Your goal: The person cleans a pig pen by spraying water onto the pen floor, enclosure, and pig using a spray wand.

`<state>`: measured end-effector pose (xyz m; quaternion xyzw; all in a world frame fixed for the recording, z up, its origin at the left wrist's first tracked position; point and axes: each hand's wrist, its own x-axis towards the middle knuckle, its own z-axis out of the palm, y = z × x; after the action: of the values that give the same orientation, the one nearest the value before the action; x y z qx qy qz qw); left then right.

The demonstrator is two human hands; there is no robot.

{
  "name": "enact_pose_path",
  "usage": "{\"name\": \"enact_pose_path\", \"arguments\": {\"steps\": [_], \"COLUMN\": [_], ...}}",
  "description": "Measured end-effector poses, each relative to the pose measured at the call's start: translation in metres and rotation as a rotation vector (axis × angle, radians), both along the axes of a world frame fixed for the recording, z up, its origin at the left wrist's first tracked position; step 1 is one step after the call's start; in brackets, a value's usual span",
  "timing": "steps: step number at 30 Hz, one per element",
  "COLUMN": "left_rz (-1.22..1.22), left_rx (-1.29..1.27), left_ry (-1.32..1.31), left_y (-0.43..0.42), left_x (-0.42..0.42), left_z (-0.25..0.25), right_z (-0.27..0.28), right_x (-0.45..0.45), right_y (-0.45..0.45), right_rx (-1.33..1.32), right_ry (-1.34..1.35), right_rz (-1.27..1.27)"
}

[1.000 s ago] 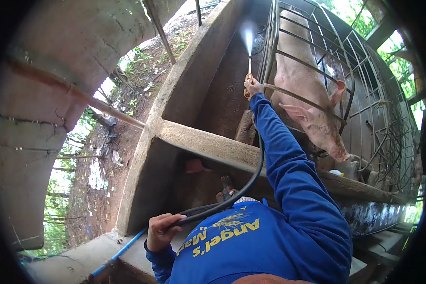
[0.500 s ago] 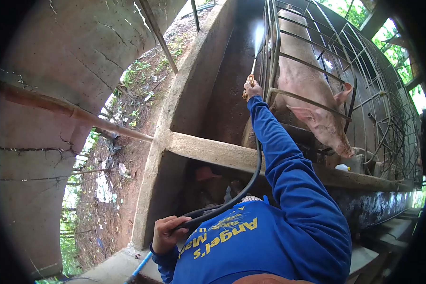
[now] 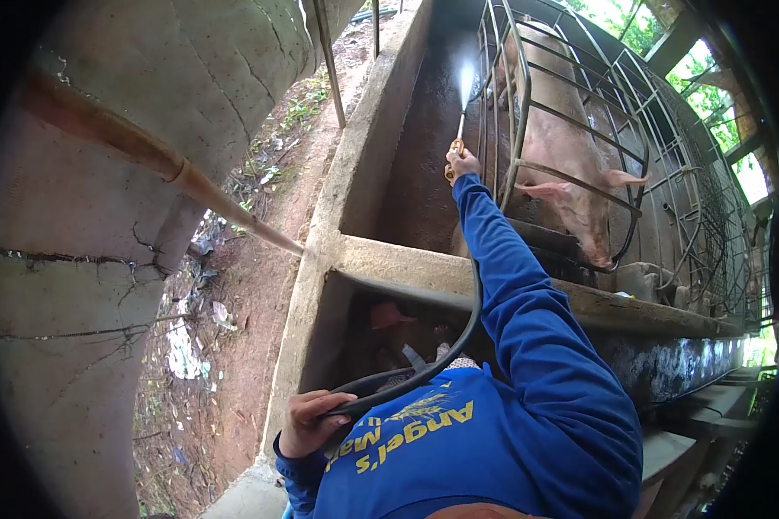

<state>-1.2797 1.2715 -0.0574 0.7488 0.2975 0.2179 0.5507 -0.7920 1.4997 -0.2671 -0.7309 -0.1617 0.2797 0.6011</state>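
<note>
Stretched out ahead, my right hand [image 3: 463, 163] is closed on the orange handle of a spray gun [image 3: 459, 145]. A white jet of water [image 3: 467, 80] leaves its thin nozzle over the wet pen floor [image 3: 415, 173]. My left hand [image 3: 310, 422], low on the left by my waist, is wrapped round a black hose [image 3: 407, 381], which curves up towards the spray gun. To the right of the spray gun, a pink pig [image 3: 563, 156] stands inside a metal-barred crate [image 3: 521, 112], its head lowered.
A low concrete wall [image 3: 407, 268] crosses in front of me and meets a longer wall [image 3: 355, 164] on the left. A bamboo pole [image 3: 199, 186] slants across the left. Littered soil [image 3: 242, 320] lies outside. A trough-like ledge [image 3: 666, 322] runs right.
The view has shifted, so walls and pole sit further right. The pig's head has lowered and turned towards the crate's front bars. Both hands keep their holds, and water still sprays.
</note>
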Motion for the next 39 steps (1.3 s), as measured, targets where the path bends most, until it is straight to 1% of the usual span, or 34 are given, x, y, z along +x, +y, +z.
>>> {"name": "enact_pose_path", "arguments": {"steps": [2,6,9,11,12,15,16,18,22,26,32,35,36,39], "left_rz": [0.012,0.023,0.029,0.019,0.012,0.013,0.022,0.043,0.076,0.079,0.068,0.063,0.060,0.050], "left_rx": [0.015,0.013,-0.023,-0.061,-0.080,-0.141,-0.121,-0.080,-0.034,-0.019,0.025,0.029,0.030,0.007], "left_ry": [-0.006,-0.001,0.000,0.053,0.081,0.066,0.054,0.031,0.020,0.009,0.054,0.086,0.097,0.102], "left_y": [0.004,0.014,0.019,0.022,0.025,0.034,0.037,0.043,0.053,0.058,0.063,0.063,0.064,0.066], "left_x": [-0.009,-0.013,-0.005,0.004,0.008,0.023,0.027,0.032,0.049,0.064,0.083,0.092,0.096,0.105], "left_z": [-0.002,-0.007,-0.006,-0.003,-0.002,0.001,-0.001,-0.006,0.000,0.005,0.013,0.016,0.017,0.020], "right_z": [0.004,-0.012,-0.022,-0.024,-0.026,-0.028,-0.027,-0.024,-0.018,-0.004,-0.009,-0.002,0.002,-0.009], "right_x": [-0.006,0.001,0.013,0.021,0.026,0.043,0.048,0.057,0.072,0.072,0.081,0.083,0.083,0.099], "right_y": [0.003,0.019,0.032,0.042,0.047,0.061,0.066,0.076,0.093,0.106,0.122,0.119,0.116,0.122], "right_rx": [-0.014,-0.039,-0.050,-0.051,-0.011,-0.052,-0.068,-0.036,-0.052,0.090,0.133,0.078,0.112,0.132], "right_ry": [0.011,-0.052,-0.075,-0.063,-0.094,-0.115,-0.147,-0.122,-0.151,-0.042,0.030,0.013,0.071,-0.006], "right_rz": [0.000,0.015,0.006,-0.010,-0.013,-0.008,-0.021,-0.022,-0.010,-0.032,0.049,0.086,0.087,0.045]}}
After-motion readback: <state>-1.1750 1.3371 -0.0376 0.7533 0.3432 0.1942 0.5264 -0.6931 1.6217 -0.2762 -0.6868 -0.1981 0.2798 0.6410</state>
